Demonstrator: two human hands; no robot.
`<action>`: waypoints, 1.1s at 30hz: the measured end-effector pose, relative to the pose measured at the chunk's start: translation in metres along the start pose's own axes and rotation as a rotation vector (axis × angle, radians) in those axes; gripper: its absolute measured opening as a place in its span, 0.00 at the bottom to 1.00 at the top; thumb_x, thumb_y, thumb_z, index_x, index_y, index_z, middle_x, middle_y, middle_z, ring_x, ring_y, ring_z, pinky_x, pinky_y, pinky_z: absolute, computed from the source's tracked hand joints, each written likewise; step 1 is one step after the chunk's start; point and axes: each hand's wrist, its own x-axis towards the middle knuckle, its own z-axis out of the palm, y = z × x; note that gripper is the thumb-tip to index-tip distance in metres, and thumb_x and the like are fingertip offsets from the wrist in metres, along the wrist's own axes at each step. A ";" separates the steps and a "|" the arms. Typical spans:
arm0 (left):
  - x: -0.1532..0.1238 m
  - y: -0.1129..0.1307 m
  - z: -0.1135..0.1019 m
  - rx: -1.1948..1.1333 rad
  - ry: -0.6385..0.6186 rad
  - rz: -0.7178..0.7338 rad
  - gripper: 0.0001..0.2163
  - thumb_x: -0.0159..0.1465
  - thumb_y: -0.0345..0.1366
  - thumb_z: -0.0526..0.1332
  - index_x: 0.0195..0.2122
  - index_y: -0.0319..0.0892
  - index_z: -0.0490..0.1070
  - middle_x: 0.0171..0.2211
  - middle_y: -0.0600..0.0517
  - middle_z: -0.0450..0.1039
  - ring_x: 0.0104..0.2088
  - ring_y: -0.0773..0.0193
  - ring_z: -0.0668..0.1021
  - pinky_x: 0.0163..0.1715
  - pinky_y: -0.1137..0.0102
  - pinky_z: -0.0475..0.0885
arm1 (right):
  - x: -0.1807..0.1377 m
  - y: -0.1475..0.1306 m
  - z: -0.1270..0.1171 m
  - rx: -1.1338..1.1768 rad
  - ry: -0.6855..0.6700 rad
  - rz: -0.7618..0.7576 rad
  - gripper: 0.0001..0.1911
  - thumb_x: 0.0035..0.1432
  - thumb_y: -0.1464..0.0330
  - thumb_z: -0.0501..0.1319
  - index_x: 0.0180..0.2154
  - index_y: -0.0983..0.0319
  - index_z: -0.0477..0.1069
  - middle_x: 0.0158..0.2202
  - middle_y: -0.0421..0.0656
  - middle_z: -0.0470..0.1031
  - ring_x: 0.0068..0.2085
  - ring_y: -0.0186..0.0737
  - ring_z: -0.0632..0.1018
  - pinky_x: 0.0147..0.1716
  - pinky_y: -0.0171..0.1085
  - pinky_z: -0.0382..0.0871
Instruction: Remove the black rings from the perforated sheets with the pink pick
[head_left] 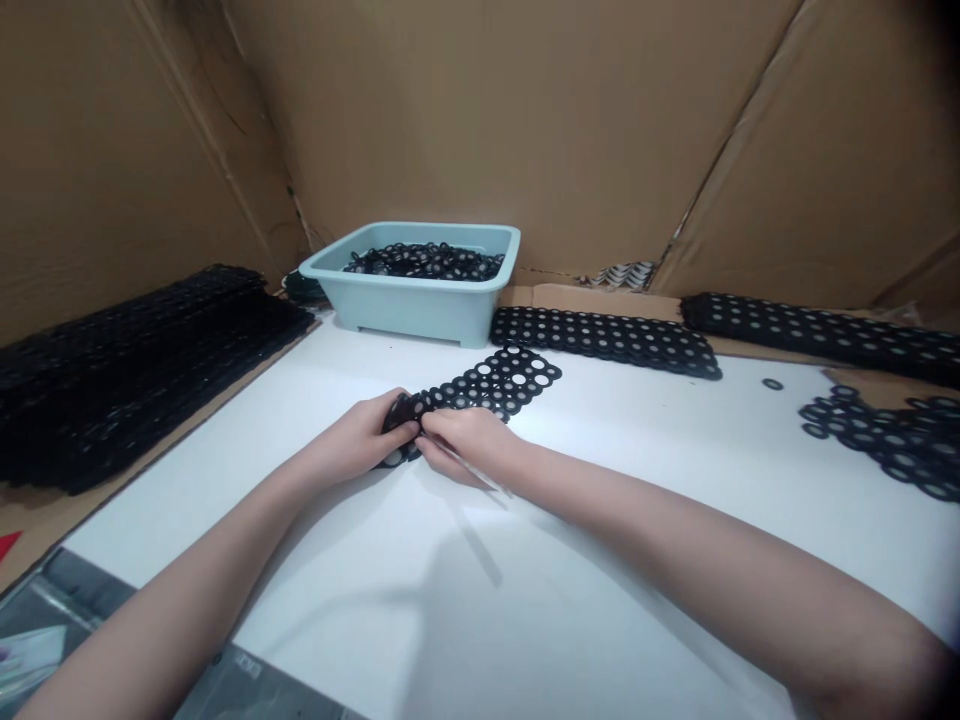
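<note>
Black ring-mesh strip [517, 380] lay just in front of the pale-blue basin [420, 308]
The left hand [377, 428] clasped its end farther from the basin; against the strip, the right hand [471, 437] gripped a slim tool [477, 473]

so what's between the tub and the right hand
In the head view, white tabletop nearest the tub, then part of the black mat nearest the right hand.
</note>
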 end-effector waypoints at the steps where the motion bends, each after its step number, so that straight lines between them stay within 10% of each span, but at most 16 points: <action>1: 0.000 -0.001 0.000 -0.001 -0.001 0.002 0.10 0.58 0.43 0.50 0.33 0.42 0.63 0.29 0.52 0.68 0.30 0.63 0.70 0.29 0.70 0.62 | 0.000 0.000 0.000 0.004 0.000 -0.001 0.09 0.57 0.66 0.49 0.27 0.63 0.61 0.25 0.39 0.67 0.23 0.29 0.65 0.23 0.31 0.51; 15: 0.004 -0.002 0.000 -0.191 0.000 -0.032 0.10 0.57 0.43 0.54 0.32 0.41 0.64 0.29 0.52 0.69 0.31 0.64 0.70 0.30 0.70 0.64 | 0.000 0.001 0.001 0.057 0.008 0.033 0.10 0.57 0.66 0.49 0.25 0.62 0.59 0.23 0.38 0.65 0.22 0.29 0.63 0.22 0.31 0.51; 33: 0.008 -0.009 0.006 -0.428 0.181 -0.182 0.12 0.50 0.43 0.60 0.29 0.39 0.66 0.26 0.52 0.69 0.26 0.64 0.70 0.27 0.70 0.64 | 0.006 -0.002 -0.014 0.462 -0.081 0.443 0.15 0.57 0.60 0.47 0.22 0.62 0.57 0.23 0.37 0.64 0.24 0.30 0.65 0.21 0.31 0.51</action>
